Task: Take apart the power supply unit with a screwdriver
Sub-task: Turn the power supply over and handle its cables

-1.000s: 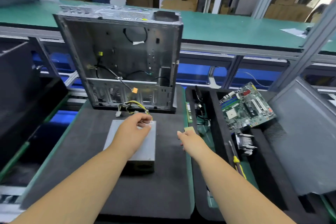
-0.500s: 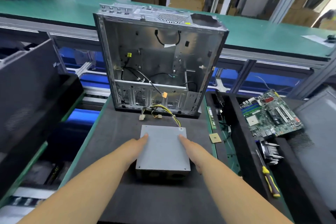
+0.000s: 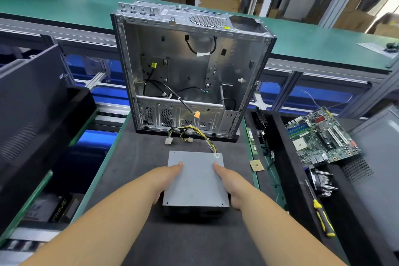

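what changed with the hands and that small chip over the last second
The right hand let go of the small chip, which now lies beside the power supply unit. The left hand left the cables. Both now clasp the unit's sides. The screwdriver stayed put.

"PRIME" is printed in gold on a dark box (image 3: 61, 209) at lower left.

Open case (image 3: 190, 71) blocks beyond power supply (image 3: 195, 181); mat (image 3: 133, 157) bare leftward.
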`<state>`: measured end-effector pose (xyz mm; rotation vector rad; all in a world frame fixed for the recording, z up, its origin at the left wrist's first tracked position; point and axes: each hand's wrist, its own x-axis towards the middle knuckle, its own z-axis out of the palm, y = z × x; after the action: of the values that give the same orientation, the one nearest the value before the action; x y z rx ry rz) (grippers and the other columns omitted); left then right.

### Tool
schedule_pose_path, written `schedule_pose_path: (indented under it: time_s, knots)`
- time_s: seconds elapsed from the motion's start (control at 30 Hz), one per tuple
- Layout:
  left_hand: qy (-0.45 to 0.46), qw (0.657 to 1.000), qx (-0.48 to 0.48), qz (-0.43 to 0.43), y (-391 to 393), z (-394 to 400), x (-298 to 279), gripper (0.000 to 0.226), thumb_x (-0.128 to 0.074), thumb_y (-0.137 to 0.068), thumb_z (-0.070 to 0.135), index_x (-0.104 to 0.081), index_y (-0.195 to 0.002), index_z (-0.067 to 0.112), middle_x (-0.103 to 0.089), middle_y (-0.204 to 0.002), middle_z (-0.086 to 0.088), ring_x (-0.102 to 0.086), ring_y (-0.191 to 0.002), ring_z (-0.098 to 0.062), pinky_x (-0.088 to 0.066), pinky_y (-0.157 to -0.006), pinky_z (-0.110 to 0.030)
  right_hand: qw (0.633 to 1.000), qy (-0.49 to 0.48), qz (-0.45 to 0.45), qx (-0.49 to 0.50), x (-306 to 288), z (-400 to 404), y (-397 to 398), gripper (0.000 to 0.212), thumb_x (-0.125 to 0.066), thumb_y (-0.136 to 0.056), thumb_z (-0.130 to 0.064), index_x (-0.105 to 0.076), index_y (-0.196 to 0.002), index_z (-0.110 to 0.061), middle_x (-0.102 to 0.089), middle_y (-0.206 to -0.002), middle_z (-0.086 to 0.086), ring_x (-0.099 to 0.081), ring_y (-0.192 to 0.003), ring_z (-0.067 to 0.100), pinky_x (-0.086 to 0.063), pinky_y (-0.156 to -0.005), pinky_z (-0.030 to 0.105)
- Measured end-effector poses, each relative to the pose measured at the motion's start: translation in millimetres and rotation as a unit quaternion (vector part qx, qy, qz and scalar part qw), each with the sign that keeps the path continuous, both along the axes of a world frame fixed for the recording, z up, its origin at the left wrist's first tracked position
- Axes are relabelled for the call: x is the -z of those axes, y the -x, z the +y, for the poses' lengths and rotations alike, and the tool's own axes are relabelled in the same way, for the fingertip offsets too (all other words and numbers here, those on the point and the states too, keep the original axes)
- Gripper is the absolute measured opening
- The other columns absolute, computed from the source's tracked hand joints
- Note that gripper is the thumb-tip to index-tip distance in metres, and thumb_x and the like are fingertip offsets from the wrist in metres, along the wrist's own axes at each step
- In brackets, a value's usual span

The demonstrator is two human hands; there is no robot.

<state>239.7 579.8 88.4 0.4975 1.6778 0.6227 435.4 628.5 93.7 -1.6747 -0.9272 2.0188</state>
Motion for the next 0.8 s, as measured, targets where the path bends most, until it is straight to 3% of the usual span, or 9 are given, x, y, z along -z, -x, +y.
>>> schedule_pose_path:
  time_s: [0.13,0.47,0.63,0.8]
  knots:
    - [0.007,1.000,0.006,0.001,1.3,1.4,-2.6,0.073,-0.051,-0.093,0.061,-0.040,-0.148,0.015,-0.038,-0.155,-0.005,-0.035,-0.142,-0.028,-0.023,-0.119,-0.049,1.000,0.012,0.010,0.006,-6.9,-0.2,0.7,0.037,-0.046,-0.103,-0.044,-0.068,-0.107,-0.014,-0.078,-0.091,0.002,-0.075,-0.080,0.018,-0.057,-0.060,0.029]
    - [0.011,1.000,0.013,0.009,5.1,-0.5,-3.6,0.070,-0.050,-0.094,0.058,-0.043,-0.146,0.011,-0.045,-0.150,-0.008,-0.041,-0.138,-0.031,-0.028,-0.117,-0.050,1.000,0.002,-0.015,0.004,-10.1,1.3,0.1,0.035,-0.048,-0.103,-0.041,-0.068,-0.104,-0.013,-0.078,-0.088,0.003,-0.074,-0.081,0.020,-0.057,-0.066,0.033]
    - [0.002,1.000,-0.003,0.007,0.8,-0.2,-7.0,0.065,-0.050,-0.097,0.053,-0.045,-0.144,0.008,-0.046,-0.149,-0.009,-0.042,-0.138,-0.031,-0.028,-0.117,-0.048,1.000,0.004,-0.014,0.019,-12.3,0.0,2.0,0.033,-0.049,-0.103,-0.039,-0.067,-0.104,-0.011,-0.077,-0.083,0.003,-0.074,-0.073,0.020,-0.056,-0.059,0.032]
    - [-0.004,1.000,-0.011,0.024,-1.7,0.9,-8.5,0.064,-0.050,-0.097,0.052,-0.044,-0.144,0.008,-0.044,-0.150,-0.008,-0.040,-0.138,-0.029,-0.027,-0.117,-0.042,0.999,-0.004,-0.010,0.034,-9.3,-0.7,2.3,0.034,-0.049,-0.103,-0.038,-0.067,-0.108,-0.010,-0.077,-0.087,0.005,-0.073,-0.084,0.024,-0.057,-0.069,0.036]
